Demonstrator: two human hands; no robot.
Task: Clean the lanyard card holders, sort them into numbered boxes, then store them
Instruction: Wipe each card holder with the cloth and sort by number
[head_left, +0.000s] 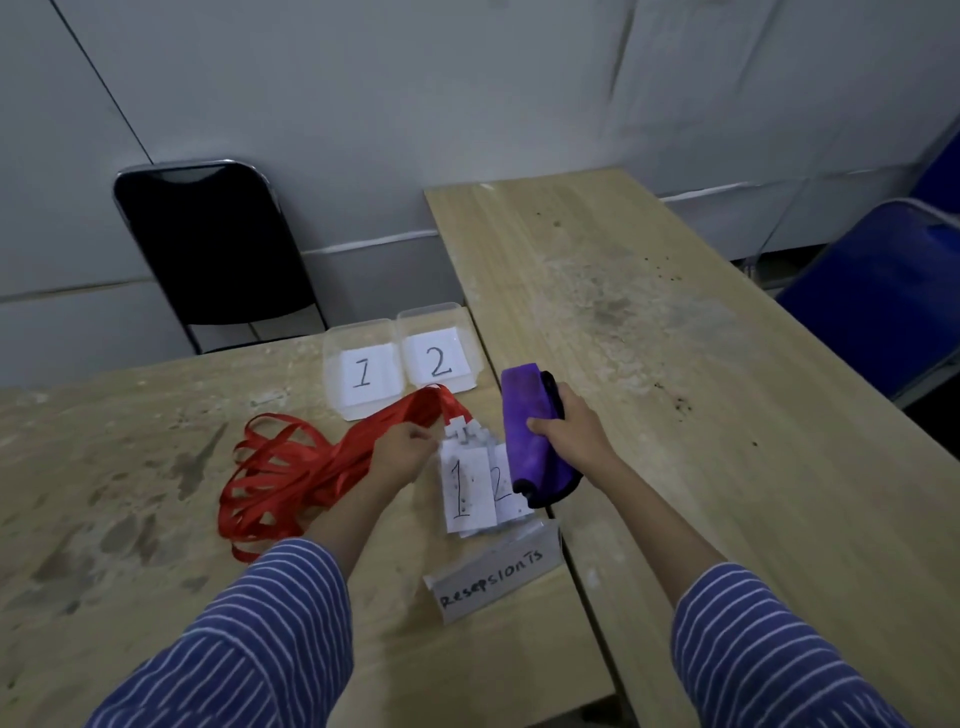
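Lanyard card holders (470, 486) lie in a small overlapping pile on the near wooden table (130, 467), close to its right edge, with paper inserts marked 1 and 2 showing on top.

A second wooden table (675, 338) butts against that edge and runs away toward the grey wall; its top is stained and speckled. A black folding chair (208, 244) stands behind the near table, and a blue chair (883, 291) sits off the far table's right side.

The red lanyard straps (291, 467) spread in a loose tangle of loops to the left of the pile, their ends gathered where they meet the holders. Beyond them, at the back edge of the near table, stand two clear plastic boxes side by side: box 1 (362, 366) on the left and box 2 (439, 353) on the right, each with a numbered paper in it.

A purple cloth (530, 441) with dark edging, folded into a long pad, hangs over the right side of the pile. The right hand (569, 423) grips it around the middle, fingers curled over it. The left hand (405, 449) pinches the gathered straps just beside the tops of the holders. Both arms wear blue striped sleeves.

Nearest the person, a folded paper sign (493, 577) with handwritten letters stands in front of the pile.
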